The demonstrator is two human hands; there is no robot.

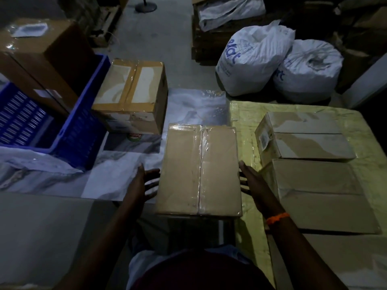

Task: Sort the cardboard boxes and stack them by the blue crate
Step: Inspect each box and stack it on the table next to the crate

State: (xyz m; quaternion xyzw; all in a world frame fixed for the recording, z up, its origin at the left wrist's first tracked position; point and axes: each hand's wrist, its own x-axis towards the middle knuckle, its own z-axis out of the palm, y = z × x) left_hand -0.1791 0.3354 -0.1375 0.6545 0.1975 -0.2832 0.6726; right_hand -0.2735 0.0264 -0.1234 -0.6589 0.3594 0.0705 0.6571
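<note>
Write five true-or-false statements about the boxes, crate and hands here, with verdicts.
1. The left hand and right hand flank the taped centre box. True.
2. The blue crate stands right of that box. False: it stands to its left.
3. Two white sacks sit side by side. True.
4. The right hand grips a tape roll. False: its fingers are straight beside the box.
5. The yellow sheet bears no boxes. False: two boxes lie on it.
</note>
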